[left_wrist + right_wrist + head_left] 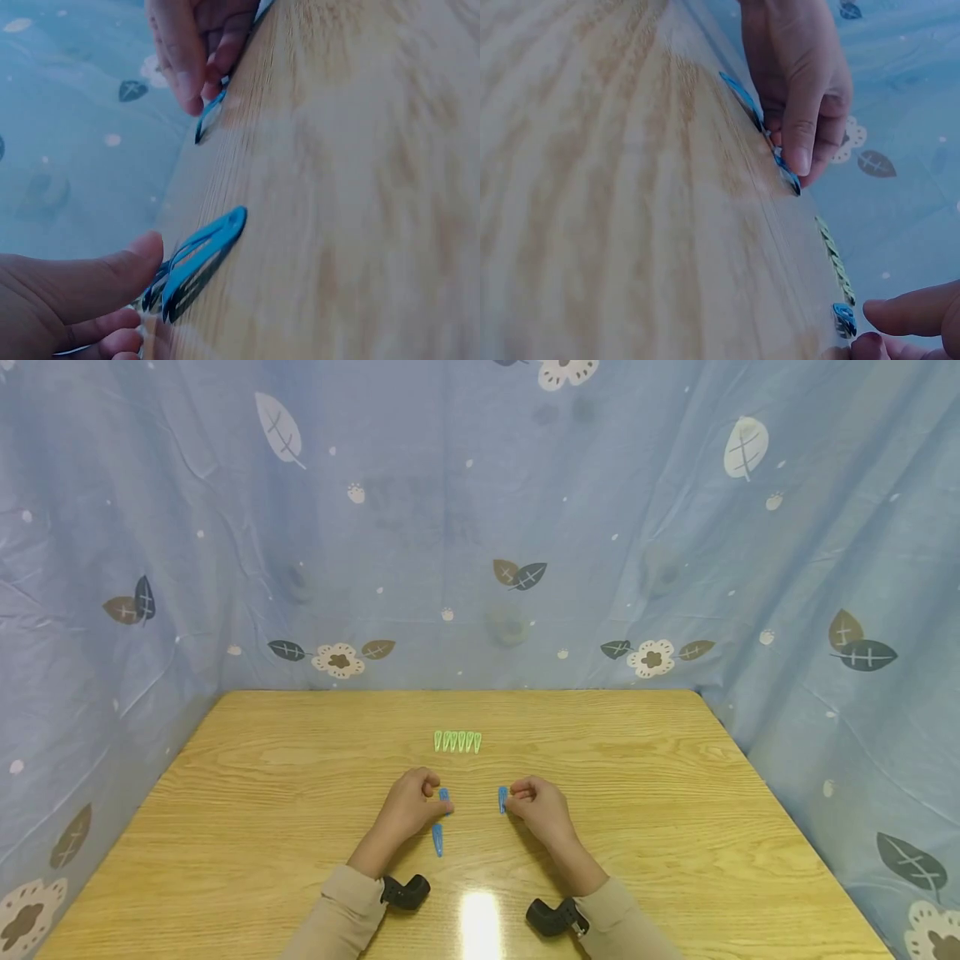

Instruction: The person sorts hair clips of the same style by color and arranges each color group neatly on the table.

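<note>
Left hand (408, 803) and right hand (544, 810) angle inward, low over the surface (637, 760), each at a blue clip (502, 798). Fingers sit narrow; whether either pinches, I cannot tell.

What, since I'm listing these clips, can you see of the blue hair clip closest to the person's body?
The blue hair clip is slim and tapered, with an open frame around an inner tongue; it looks like coated metal. It lies on the wooden table, its narrow end toward the body, nearer the body than the left hand, which does not touch it. Whether it is snapped shut is unclear.
</note>
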Action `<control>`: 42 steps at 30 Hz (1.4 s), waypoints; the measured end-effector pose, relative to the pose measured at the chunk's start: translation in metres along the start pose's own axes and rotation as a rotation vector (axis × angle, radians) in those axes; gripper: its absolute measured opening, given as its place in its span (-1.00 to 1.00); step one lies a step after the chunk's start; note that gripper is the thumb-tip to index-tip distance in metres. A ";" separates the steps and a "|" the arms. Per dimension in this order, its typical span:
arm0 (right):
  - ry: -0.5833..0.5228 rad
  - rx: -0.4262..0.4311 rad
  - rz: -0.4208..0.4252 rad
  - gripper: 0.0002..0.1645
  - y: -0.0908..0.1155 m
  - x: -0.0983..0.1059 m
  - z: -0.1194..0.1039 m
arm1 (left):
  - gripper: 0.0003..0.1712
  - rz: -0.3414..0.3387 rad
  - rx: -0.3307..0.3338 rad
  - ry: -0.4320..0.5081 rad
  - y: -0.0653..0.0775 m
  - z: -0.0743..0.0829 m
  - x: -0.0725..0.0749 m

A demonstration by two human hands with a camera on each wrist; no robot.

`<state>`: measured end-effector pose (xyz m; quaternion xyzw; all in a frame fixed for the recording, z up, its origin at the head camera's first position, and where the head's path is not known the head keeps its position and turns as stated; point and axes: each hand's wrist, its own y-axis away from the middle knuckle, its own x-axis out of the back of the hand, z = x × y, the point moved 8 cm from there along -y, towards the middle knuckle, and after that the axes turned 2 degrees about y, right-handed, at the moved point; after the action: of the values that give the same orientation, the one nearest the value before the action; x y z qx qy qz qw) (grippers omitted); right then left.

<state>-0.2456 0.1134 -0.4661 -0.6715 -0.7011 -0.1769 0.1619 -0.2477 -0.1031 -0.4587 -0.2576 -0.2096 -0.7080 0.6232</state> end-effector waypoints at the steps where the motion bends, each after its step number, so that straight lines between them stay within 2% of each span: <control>1: 0.016 0.005 0.004 -0.75 0.000 0.000 -0.001 | -0.50 0.000 0.001 -0.004 0.000 0.000 0.000; 9: 0.185 0.099 0.027 -0.73 0.000 -0.005 -0.013 | -0.59 -0.013 -0.023 -0.018 0.002 0.006 -0.004; 15: 0.270 0.132 0.049 -0.78 0.003 -0.006 -0.021 | -0.64 0.007 -0.036 -0.040 0.003 0.013 -0.003; 24: 0.269 0.135 0.055 -0.82 0.002 -0.006 -0.023 | -0.70 0.076 -0.014 -0.095 0.002 0.015 0.002; 31: 0.225 0.167 0.031 -0.81 0.004 -0.006 -0.026 | -0.69 0.082 -0.011 -0.088 0.002 0.013 0.003; 37: 0.188 0.161 0.015 -0.83 0.002 -0.005 -0.022 | -0.71 0.078 -0.005 -0.022 0.001 0.009 0.005; 42: 0.074 0.062 -0.012 -0.84 -0.002 -0.003 -0.010 | -0.74 0.056 0.035 0.081 -0.001 0.001 0.006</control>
<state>-0.2477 0.1060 -0.4582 -0.6547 -0.7040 -0.1808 0.2075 -0.2494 -0.1074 -0.4543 -0.2235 -0.1891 -0.6963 0.6553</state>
